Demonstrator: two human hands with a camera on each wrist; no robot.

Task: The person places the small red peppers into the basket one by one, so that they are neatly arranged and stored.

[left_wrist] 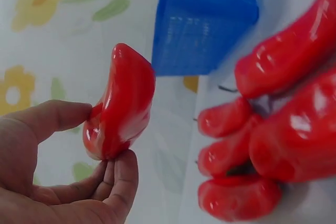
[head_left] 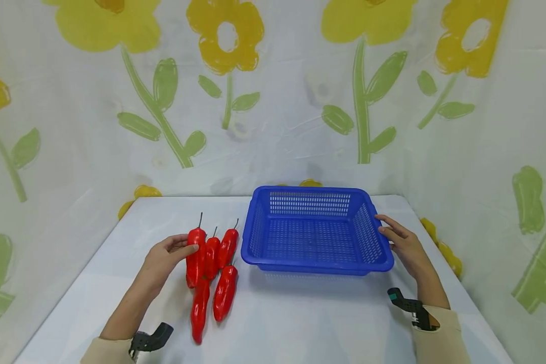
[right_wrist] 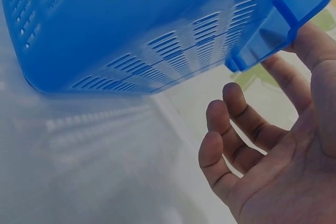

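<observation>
Between thumb and fingertips, my left hand (head_left: 166, 258) pinches a glossy red chili pepper (left_wrist: 123, 103), raised in front of the others with its dark stem up in the head view. Several more red chili peppers (head_left: 225, 293) lie in a loose group on the white table beside and below that hand. A blue plastic basket (head_left: 318, 267) with slotted sides stands right of the peppers, and no peppers show inside it. At its right rim, my right hand (head_left: 405, 247) grips the edge with thumb and index finger; the other fingers (right_wrist: 218, 116) hang loosely curled below.
The white table (head_left: 318, 323) reaches back to a pale cloth (head_left: 277, 146) printed with yellow flowers, which also rises along both sides. A dark camera mount (head_left: 152, 338) is strapped on the left wrist, another (head_left: 409, 306) on the right.
</observation>
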